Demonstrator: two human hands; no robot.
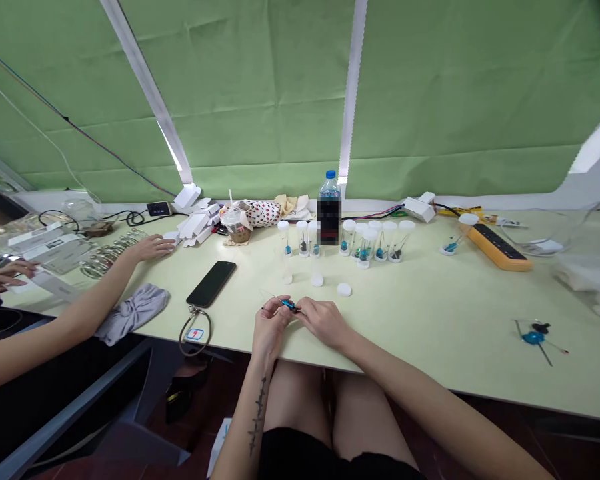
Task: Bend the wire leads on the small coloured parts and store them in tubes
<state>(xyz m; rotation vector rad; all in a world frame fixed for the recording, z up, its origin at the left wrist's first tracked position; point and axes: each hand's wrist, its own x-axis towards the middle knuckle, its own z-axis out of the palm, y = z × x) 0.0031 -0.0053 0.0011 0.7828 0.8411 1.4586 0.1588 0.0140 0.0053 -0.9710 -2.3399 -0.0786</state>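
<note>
Closest in view are the person's bare thighs (300, 400) and black shorts (300, 453), with a line tattoo (257, 417) along the left forearm. The left hand (271, 328) and right hand (323, 321) meet just over the front edge of the pale table (430, 333), both pinching a small blue wired component (289, 305) between them; at this size, its exact form is hard to make out. Just ahead of the hands lie a white cap (344, 289) and clear capped tubes (303, 239) holding blue parts. A black phone (211, 283) sits beyond the left hand, and a similar blue part (533, 338) lies well right of the right hand. Farther left, a co-worker's hand (150, 248) rests on the table.
</note>
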